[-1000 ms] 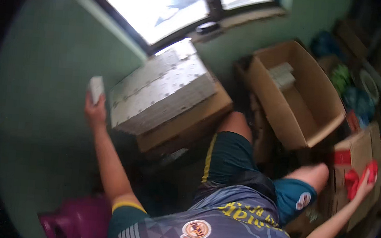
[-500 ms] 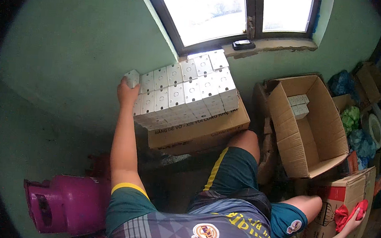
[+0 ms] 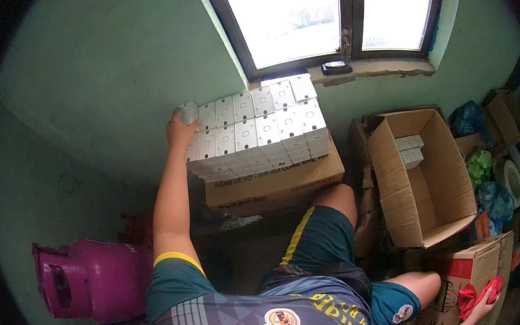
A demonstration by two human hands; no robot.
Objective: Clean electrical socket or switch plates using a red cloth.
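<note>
At the left end of the top row of a stack of white electrical wall boxes (image 3: 247,131), my left hand (image 3: 181,133) grips the end box (image 3: 188,111). Its fingers wrap the box's left side and the thumb lies at its right lower edge. Round knockouts and small dark holes mark the faces of the stacked boxes. They sit on a closed brown carton (image 3: 276,185) against the wall. Far to the right, my right hand (image 3: 485,307) is closed around a crumpled red cloth (image 3: 470,296), over another carton (image 3: 462,276).
An open carton (image 3: 386,194) at the right holds several white boxes (image 3: 410,151). A purple gas cylinder (image 3: 101,278) lies at the lower left. Plastic bags (image 3: 494,196) crowd the far right. The window sill (image 3: 383,68) bears a small black object (image 3: 336,68).
The whole view has shifted slightly. My left thumb now shows at the end box's lower right edge. The right hand keeps hold of the red cloth.
</note>
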